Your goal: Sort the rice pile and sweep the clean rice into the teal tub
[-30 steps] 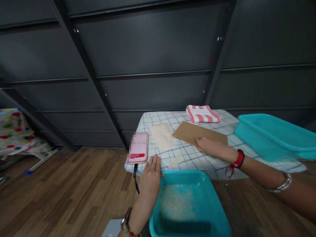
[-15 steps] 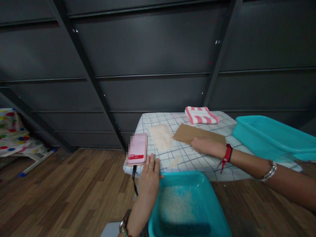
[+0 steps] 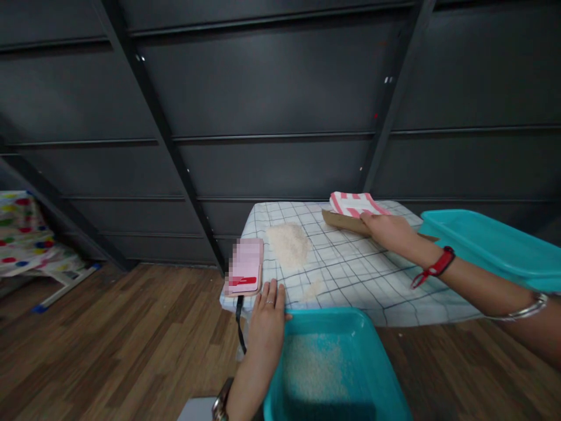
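My left hand (image 3: 267, 318) grips the near left rim of a teal tub (image 3: 333, 368) that has rice spread over its bottom. The tub is held against the front edge of a small table (image 3: 350, 275) covered in a white checked cloth. My right hand (image 3: 385, 228) holds a brown cardboard sheet (image 3: 344, 221), lifted at the far right of the table in front of a folded pink and white striped cloth (image 3: 356, 203). A pile of rice (image 3: 288, 244) lies on the table left of centre, and a thin patch of rice (image 3: 312, 288) lies near the front edge.
A pink phone (image 3: 245, 266) with a black cord lies on the table's left corner. A second teal tub (image 3: 491, 242) stands at the right. A dark panelled wall with slanted beams rises behind. On the wooden floor, a polka-dot fabric (image 3: 20, 231) lies at far left.
My right hand has lifted the cardboard sheet off the table middle and carried it back and to the right, toward the striped cloth. My left hand stays on the tub rim.
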A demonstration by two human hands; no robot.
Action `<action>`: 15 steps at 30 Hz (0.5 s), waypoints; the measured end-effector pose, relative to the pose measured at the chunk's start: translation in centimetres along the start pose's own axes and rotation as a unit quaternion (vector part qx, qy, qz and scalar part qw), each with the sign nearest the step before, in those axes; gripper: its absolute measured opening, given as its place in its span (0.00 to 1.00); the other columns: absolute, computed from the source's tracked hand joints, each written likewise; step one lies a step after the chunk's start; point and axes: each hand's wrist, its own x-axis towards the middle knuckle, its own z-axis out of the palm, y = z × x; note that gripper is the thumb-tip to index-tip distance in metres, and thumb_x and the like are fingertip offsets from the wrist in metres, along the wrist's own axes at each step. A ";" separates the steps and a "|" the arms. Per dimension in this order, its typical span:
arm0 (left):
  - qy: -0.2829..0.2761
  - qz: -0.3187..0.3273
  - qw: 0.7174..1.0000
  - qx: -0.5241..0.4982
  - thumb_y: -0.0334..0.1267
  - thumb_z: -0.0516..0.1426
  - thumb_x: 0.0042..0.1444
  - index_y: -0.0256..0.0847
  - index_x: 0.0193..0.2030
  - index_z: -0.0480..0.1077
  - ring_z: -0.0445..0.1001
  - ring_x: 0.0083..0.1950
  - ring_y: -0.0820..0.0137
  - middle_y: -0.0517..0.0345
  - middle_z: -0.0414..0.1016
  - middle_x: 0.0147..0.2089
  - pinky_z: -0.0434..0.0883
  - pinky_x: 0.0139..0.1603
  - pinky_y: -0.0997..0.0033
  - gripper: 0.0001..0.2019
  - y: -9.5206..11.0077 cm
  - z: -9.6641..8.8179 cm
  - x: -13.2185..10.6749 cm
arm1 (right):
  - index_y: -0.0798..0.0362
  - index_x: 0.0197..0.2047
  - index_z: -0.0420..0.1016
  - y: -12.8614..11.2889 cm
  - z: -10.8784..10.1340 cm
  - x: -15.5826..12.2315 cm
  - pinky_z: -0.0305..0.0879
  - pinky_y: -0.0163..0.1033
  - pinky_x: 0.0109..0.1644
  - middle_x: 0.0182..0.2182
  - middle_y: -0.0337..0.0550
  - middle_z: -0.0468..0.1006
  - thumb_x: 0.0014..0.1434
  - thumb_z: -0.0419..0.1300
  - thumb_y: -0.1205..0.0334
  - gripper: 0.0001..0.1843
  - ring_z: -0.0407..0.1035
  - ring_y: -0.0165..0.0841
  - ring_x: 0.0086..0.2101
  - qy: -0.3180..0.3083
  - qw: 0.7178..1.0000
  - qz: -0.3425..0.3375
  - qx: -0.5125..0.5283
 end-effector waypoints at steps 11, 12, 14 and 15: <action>-0.017 0.009 1.000 -0.004 0.28 0.53 0.55 0.34 0.59 0.62 0.65 0.61 0.56 0.37 0.65 0.61 0.69 0.55 0.54 0.23 -0.2 -0.4 0.1 | 0.52 0.41 0.71 0.1 -3.5 -3.2 0.64 0.36 0.35 0.34 0.42 0.78 0.55 0.46 0.79 0.19 0.72 0.33 0.33 0.140 0.943 -0.281 0.108; -0.018 0.009 1.000 -0.003 0.28 0.53 0.56 0.35 0.59 0.63 0.65 0.61 0.56 0.37 0.65 0.61 0.69 0.55 0.53 0.22 -0.2 -0.5 0.2 | 0.52 0.41 0.71 -0.4 -3.4 -3.3 0.64 0.37 0.36 0.35 0.43 0.78 0.54 0.45 0.80 0.20 0.72 0.33 0.34 0.137 0.937 -0.300 0.115; -0.017 0.004 1.000 0.000 0.27 0.53 0.56 0.35 0.59 0.63 0.65 0.61 0.56 0.38 0.65 0.61 0.69 0.55 0.53 0.22 -0.1 -0.5 0.2 | 0.53 0.42 0.71 -1.2 -3.1 -3.5 0.66 0.39 0.39 0.36 0.45 0.78 0.56 0.45 0.79 0.20 0.72 0.34 0.36 0.117 0.930 -0.325 0.128; -0.016 0.001 1.000 0.003 0.27 0.53 0.56 0.36 0.59 0.63 0.65 0.61 0.56 0.38 0.65 0.61 0.69 0.55 0.53 0.22 0.0 -0.5 0.2 | 0.54 0.43 0.72 -1.4 -3.0 -3.5 0.66 0.40 0.41 0.37 0.46 0.78 0.56 0.45 0.79 0.20 0.72 0.35 0.37 0.102 0.928 -0.332 0.136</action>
